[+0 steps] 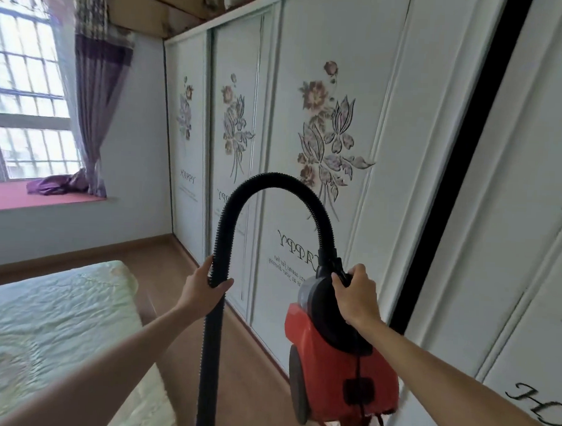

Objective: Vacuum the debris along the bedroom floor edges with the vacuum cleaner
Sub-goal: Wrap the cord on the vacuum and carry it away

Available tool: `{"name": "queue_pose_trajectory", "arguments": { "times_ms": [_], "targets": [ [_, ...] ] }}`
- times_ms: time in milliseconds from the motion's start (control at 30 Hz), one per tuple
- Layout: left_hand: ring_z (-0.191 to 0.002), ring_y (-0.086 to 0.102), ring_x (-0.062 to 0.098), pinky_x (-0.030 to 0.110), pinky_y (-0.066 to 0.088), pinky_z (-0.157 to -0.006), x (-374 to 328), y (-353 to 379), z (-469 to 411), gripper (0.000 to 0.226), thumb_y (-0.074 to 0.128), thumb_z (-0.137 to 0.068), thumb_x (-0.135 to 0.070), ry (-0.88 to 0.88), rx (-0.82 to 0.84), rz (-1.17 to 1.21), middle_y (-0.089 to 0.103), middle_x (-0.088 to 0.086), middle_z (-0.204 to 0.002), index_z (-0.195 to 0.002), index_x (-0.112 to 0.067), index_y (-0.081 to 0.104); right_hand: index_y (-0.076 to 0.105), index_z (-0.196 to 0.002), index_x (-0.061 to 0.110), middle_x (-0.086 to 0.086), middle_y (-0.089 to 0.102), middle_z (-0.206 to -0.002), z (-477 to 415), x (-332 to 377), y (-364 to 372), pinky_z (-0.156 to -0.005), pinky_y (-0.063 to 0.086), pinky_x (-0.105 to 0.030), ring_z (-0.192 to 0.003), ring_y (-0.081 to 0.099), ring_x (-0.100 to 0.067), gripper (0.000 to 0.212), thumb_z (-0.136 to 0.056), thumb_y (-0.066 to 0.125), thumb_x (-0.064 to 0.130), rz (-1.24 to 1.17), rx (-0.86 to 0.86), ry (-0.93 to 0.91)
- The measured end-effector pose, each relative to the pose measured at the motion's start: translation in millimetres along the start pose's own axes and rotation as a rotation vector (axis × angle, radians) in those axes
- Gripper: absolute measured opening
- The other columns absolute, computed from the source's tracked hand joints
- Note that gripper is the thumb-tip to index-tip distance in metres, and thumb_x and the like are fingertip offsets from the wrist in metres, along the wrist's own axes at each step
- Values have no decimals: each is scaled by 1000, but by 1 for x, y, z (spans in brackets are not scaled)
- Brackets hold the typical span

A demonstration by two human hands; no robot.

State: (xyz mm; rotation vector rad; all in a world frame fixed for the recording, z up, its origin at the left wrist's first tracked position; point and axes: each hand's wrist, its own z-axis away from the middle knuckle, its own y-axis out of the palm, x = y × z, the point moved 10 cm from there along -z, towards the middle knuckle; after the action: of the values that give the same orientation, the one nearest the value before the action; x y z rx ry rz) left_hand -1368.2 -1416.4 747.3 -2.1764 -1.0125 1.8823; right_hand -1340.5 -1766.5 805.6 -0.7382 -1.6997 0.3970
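To my right I see the white sliding wardrobe (373, 88), its smooth panels embossed with flowers, running along the right edge of the wood-plank floor (176, 266), with the pale green quilted bed (46, 316) at the left. Near the wardrobe's foot is the vacuum cleaner (328, 367), a glossy red plastic body with a round dark wheel, and my right hand (356, 295) is curled round its black top handle. The black ribbed hose (274, 180) arches up from it, and my left hand (204, 286) wraps loosely round its descending length.
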Motion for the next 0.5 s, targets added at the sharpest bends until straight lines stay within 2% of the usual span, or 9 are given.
{"name": "queue_pose_trajectory", "arguments": {
  "times_ms": [67, 133, 267, 400, 467, 500],
  "targets": [
    [-86, 67, 18, 25, 54, -71, 5, -2, -28, 63, 73, -88, -25, 2, -18, -21, 68, 6, -113, -145, -19, 45, 43, -95, 11, -9, 55, -84, -30, 7, 19, -72, 53, -46, -80, 60, -32, 28, -97, 57, 35, -5, 17, -32],
    [-78, 65, 12, 18, 48, -64, 11, -5, -61, 67, 73, -88, -25, -2, -43, -40, 69, 7, -111, -147, -21, 42, 43, -95, 10, -7, 54, -83, -64, 13, 37, -71, 54, -46, -78, 60, -31, 29, -97, 56, 35, 4, 23, -54],
    [-79, 66, 12, 17, 49, -66, 28, -3, -119, 73, 73, -87, -28, -55, -50, -29, 69, 9, -113, -151, -24, 37, 40, -91, 16, -10, 55, -85, -135, 28, 74, -62, 58, -50, -72, 62, -32, 29, -96, 56, 40, -11, 48, -77],
    [-73, 63, 1, 6, 45, -55, 27, -6, -176, 70, 72, -89, -26, -55, -108, -36, 69, 7, -111, -150, -22, 38, 40, -91, 15, -12, 57, -82, -197, 50, 100, -56, 58, -49, -66, 62, -31, 29, -96, 56, 39, -43, 58, -122],
    [-72, 64, 5, 6, 46, -54, 27, -7, -201, 68, 72, -89, -24, -52, -129, -36, 70, 8, -108, -149, -22, 40, 42, -94, 12, -13, 58, -83, -221, 60, 113, -55, 55, -43, -66, 61, -29, 29, -97, 56, 37, -47, 72, -142],
    [-74, 66, 11, 9, 49, -60, 28, -8, -213, 68, 72, -89, -24, -51, -141, -37, 70, 9, -109, -149, -22, 41, 42, -95, 11, -13, 58, -84, -234, 64, 121, -53, 51, -39, -66, 61, -27, 28, -98, 55, 36, -50, 77, -153]
  ]
}}
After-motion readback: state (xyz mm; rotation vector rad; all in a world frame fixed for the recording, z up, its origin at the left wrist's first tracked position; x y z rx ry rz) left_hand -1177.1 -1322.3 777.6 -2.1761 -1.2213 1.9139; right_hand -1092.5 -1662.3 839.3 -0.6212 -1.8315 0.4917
